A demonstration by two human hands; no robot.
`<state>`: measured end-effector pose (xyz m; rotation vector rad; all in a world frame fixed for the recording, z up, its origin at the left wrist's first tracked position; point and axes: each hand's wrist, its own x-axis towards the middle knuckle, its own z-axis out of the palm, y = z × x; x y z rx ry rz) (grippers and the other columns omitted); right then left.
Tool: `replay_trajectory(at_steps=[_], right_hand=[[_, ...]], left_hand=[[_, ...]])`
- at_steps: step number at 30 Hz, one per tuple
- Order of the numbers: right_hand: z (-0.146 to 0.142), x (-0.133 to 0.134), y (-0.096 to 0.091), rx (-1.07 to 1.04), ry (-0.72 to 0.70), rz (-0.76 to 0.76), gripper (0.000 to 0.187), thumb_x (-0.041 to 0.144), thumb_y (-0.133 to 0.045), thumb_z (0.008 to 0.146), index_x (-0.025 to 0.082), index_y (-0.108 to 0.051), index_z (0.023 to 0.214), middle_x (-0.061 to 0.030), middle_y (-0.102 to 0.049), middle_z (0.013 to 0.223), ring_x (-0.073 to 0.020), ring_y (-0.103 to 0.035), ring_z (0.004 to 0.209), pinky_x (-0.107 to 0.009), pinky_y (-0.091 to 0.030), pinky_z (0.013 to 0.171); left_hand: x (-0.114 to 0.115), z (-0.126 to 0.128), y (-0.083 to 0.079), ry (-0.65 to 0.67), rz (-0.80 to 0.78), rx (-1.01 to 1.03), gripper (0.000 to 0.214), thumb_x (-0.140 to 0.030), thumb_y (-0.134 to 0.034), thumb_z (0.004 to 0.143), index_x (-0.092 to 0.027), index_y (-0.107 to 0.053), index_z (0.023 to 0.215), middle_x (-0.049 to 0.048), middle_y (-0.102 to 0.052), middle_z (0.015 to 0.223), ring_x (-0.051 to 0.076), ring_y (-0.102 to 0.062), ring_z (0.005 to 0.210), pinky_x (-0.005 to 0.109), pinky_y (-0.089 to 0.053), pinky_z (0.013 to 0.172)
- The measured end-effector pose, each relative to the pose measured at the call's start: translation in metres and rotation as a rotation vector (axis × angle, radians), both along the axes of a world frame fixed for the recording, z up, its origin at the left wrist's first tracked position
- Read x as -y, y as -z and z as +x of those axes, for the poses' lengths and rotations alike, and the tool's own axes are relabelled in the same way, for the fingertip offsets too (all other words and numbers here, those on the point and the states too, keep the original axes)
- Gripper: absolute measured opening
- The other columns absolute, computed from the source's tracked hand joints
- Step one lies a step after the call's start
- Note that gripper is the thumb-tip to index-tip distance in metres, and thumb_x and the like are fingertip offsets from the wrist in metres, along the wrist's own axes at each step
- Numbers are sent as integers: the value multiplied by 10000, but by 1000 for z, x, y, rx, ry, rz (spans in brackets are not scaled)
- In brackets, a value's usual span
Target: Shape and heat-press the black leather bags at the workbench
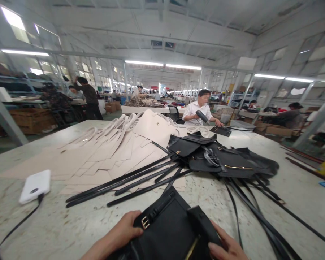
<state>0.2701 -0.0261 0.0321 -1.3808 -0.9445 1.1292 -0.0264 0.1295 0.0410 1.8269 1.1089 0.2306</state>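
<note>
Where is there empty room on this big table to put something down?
Bare speckled tabletop lies between the white power bank and the left hand on the black leather bag. More lies at the right edge, beyond the long black straps. The middle is crowded with beige cut panels and piled black bags.

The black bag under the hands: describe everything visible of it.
The black bag looks like smooth matt leather. It lies flat at the near edge of the speckled table, and the frame cuts off part of it. A strap with a gold buckle crosses its upper left corner. A gold metal strip shows lower down, beside a raised black flap. The left hand grips its left edge by the buckle, and the right hand rests on the flap.
</note>
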Motion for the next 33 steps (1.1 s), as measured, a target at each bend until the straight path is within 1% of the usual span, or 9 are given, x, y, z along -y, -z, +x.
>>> replay_trajectory(at_steps=[1,3,5,9,14,17,24,29,33], right_hand=[[-5,-9,-7,-31,-99,9,539,338,-660,617,192,-541,1122,-55,-638,1045,-285,-535,1019,-330,-459,837],[-11,-30,-17,-67,-218,-49,532,322,-600,671,180,-479,1169,-29,-690,701,-209,-647,599,-268,-520,510],[-16,-53,-20,-76,-269,-105,496,304,-570,685,178,-475,1156,20,-625,505,-140,-549,334,-198,-414,303],[-24,-101,-13,-57,-279,-126,431,279,-539,722,179,-469,1135,58,-553,447,-138,-534,305,-195,-407,261],[-31,-148,-10,29,-180,-89,359,276,-508,813,153,-432,1141,85,-519,472,-82,-495,296,-167,-406,263],[-33,-141,-13,48,-141,-50,444,284,-528,785,172,-385,1190,95,-505,446,-93,-498,299,-172,-406,265],[-42,-76,-13,5,-206,-87,636,337,-583,645,146,-382,1218,52,-559,421,-118,-484,273,-188,-383,259],[-52,-89,-9,32,-154,-79,607,317,-542,661,155,-377,1222,61,-532,376,-147,-503,277,-199,-386,251],[-57,-110,-6,99,-21,-26,631,283,-558,651,133,-353,1229,75,-512,388,-126,-471,264,-185,-350,243]], left_hand=[[0,2,0,-1,-13,1,197,-164,-457,532,-151,-505,723,-42,-519,644,143,-496,643,201,-329,518],[0,3,0,6,-20,-4,199,-162,-453,534,-155,-504,726,-43,-522,649,143,-497,645,201,-333,520],[0,3,-2,24,1,-14,208,-160,-451,535,-160,-510,735,-43,-535,674,147,-506,671,201,-343,541],[1,3,-8,70,17,-50,239,-161,-445,543,-169,-525,768,-42,-564,730,159,-520,727,204,-360,588],[0,1,-3,61,35,-57,237,-168,-450,550,-163,-529,773,-34,-570,739,167,-528,735,210,-357,581],[0,-2,3,35,69,-35,215,-163,-461,547,-155,-535,748,-31,-569,722,168,-529,731,215,-357,594],[4,-4,0,15,82,15,192,-166,-460,554,-157,-536,730,-27,-566,709,171,-534,720,213,-357,568],[11,-7,1,31,47,75,238,-198,-512,538,-165,-541,771,-35,-573,728,161,-518,707,207,-363,568],[20,-8,-4,22,-94,117,364,-290,-604,483,-166,-553,822,-34,-582,725,169,-510,690,218,-372,561]])
